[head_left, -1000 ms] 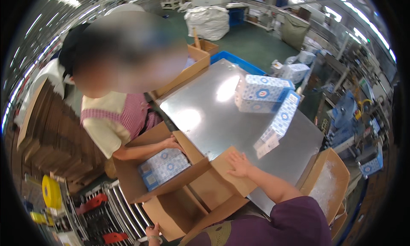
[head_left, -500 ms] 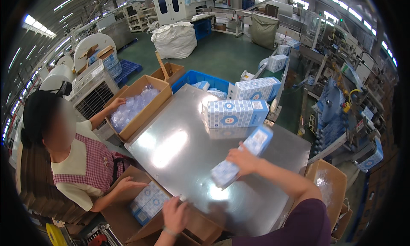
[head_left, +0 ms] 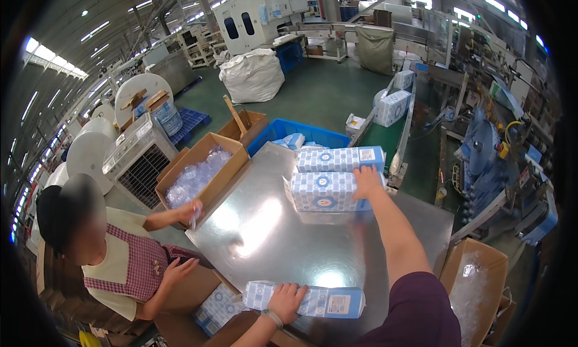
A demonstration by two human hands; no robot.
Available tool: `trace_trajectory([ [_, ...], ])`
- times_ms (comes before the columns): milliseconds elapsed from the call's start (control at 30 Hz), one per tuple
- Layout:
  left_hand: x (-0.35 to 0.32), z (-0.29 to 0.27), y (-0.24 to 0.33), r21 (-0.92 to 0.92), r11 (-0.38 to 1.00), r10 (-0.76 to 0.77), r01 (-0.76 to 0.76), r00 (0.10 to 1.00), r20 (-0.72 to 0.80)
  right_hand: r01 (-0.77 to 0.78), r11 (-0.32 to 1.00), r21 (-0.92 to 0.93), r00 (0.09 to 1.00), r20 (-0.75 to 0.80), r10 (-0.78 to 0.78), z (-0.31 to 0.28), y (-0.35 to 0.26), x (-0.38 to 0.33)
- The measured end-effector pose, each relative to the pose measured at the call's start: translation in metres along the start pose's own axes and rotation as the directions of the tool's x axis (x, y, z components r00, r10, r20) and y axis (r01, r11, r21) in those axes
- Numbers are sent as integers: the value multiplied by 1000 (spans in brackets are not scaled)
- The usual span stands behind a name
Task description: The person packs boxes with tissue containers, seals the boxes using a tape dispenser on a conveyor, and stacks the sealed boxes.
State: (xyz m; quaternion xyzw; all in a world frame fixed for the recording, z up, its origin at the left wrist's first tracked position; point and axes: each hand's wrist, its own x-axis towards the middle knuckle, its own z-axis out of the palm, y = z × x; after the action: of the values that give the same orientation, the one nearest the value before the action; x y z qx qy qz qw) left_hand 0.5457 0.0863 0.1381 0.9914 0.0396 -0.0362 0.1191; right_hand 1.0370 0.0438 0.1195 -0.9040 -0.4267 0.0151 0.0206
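A long blue-and-white wrapped pack [head_left: 337,302] lies on its side along the near edge of the metal table, my left hand [head_left: 287,302] closed over its middle. Farther up the table, two similar packs stand one behind the other, the front pack [head_left: 319,193] and the rear pack [head_left: 325,159]. My right hand [head_left: 368,182] reaches to their right ends, its fingers curled over the top of the front pack and touching the rear one. Left of my left hand, more blue-and-white packs [head_left: 220,308] sit inside an open cardboard box.
A co-worker at the left holds a piece of clear plastic [head_left: 195,213] beside a carton [head_left: 232,169] of clear bags. A blue crate [head_left: 325,138] adjoins the far table edge. Packs ride a green conveyor [head_left: 385,139]. Another carton [head_left: 490,260] stands at the right.
The pack my right hand carried now lies under my left hand at the near edge. My right hand has moved up to the standing packs. The co-worker's hand has come out of the carton.
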Motion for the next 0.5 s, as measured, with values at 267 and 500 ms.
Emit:
trace_trajectory([
  [267, -81, -87, -2, -68, 992, -129, 110, 839, -528, -52, 974, 222, 964, 264, -8, 1, -50, -148],
  [500, -214, -68, -11, -596, 793, -485, -128, 459, -744, -360, 871, 335, 930, 203, 307, -15, -92, -296],
])
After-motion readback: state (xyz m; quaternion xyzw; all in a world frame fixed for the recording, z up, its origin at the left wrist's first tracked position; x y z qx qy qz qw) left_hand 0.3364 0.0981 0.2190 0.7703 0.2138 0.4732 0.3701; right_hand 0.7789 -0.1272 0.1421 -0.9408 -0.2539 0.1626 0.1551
